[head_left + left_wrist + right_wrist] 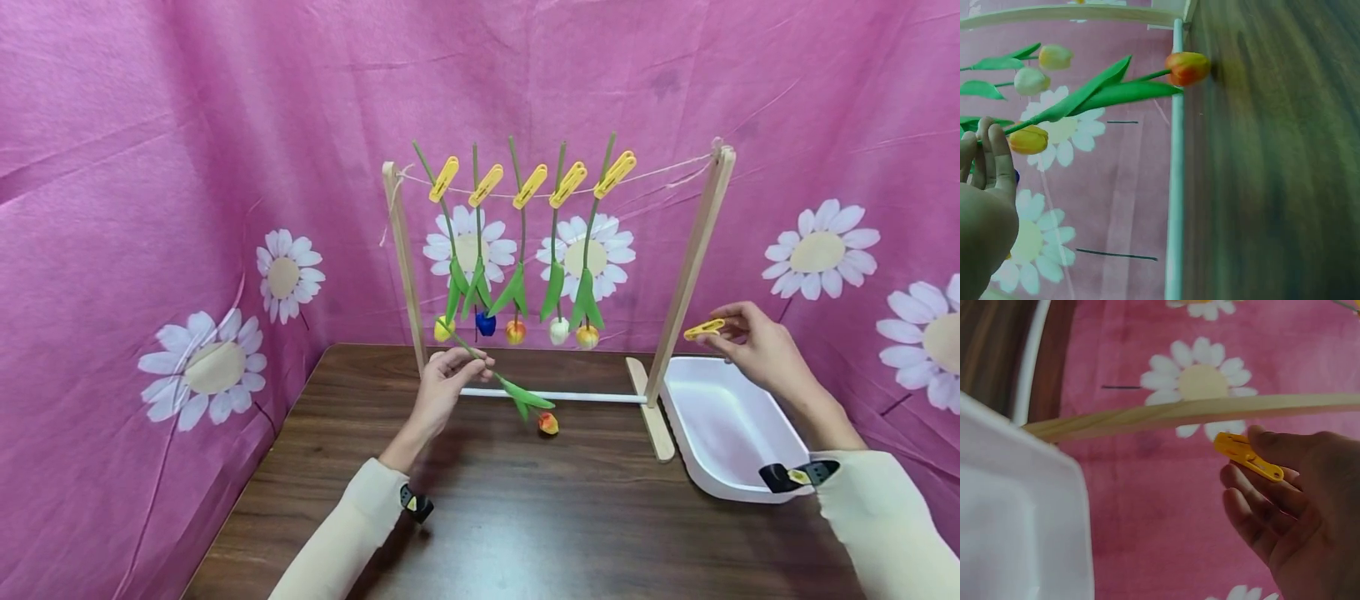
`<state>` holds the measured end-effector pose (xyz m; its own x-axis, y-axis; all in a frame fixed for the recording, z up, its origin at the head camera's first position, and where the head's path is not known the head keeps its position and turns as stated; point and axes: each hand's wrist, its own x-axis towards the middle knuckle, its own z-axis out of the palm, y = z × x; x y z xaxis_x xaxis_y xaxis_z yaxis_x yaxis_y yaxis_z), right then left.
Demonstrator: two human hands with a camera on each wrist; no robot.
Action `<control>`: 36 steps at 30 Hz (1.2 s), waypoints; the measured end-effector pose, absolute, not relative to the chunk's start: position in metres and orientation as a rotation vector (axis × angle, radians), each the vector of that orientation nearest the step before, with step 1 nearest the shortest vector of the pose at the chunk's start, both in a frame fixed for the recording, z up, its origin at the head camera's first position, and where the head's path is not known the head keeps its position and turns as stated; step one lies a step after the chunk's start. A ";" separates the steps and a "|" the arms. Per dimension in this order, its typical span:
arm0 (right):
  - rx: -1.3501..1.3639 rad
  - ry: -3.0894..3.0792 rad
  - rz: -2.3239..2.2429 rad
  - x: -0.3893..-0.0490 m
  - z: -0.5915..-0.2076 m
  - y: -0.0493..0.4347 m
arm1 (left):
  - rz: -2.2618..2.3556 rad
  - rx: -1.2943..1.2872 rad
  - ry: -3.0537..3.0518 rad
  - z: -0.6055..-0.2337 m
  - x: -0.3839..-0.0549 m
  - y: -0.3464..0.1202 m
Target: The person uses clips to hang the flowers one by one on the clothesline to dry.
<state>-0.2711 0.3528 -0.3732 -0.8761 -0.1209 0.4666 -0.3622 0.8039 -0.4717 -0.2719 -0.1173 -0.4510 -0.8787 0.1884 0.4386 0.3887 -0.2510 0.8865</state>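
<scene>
Yellow clothespin and tulip carry no readable writing.

A dark, wood-grained table top with a faint satin sheen is seen. The rack's uprights are made of pale, unfinished-looking wood, matt and smooth, and are joined below by a smooth white rod. Thin, rough twine is strung between them. The clothespins and the loose clip are formed of smooth yellow plastic. The artificial tulip appears to be of matt plastic or foam, with a slightly glossy head. A smooth, softly shining white plastic tray is shown. The backdrop is of matt, creased, felt-like pink cloth, printed with daisies. The sleeves are of soft cream cloth.
</scene>
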 end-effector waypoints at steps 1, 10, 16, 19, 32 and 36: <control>0.350 -2.544 0.793 -0.270 -0.369 0.352 | -2.227 -0.739 -1.860 -0.449 -0.272 -0.115; 0.264 -2.382 0.993 -0.260 -0.339 0.341 | -2.172 -0.841 -1.955 -0.430 -0.270 -0.089; 0.282 -2.278 1.176 -0.258 -0.323 0.331 | -2.189 -0.846 -1.946 -0.415 -0.270 -0.070; 0.294 -2.225 1.247 -0.257 -0.315 0.323 | -2.171 -0.875 -1.943 -0.405 -0.271 -0.058; 0.381 -2.114 1.243 -0.264 -0.283 0.281 | -2.016 -0.986 -2.028 -0.354 -0.277 -0.001; 0.355 -2.101 1.232 -0.266 -0.272 0.269 | -1.968 -0.957 -2.044 -0.339 -0.283 0.012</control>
<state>-0.2662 0.2692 -0.2716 -0.7403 0.0960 0.6654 -0.5340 0.5173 -0.6687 -0.2830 0.0119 -0.3393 -0.7861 0.3377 0.5177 0.5302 -0.0622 0.8456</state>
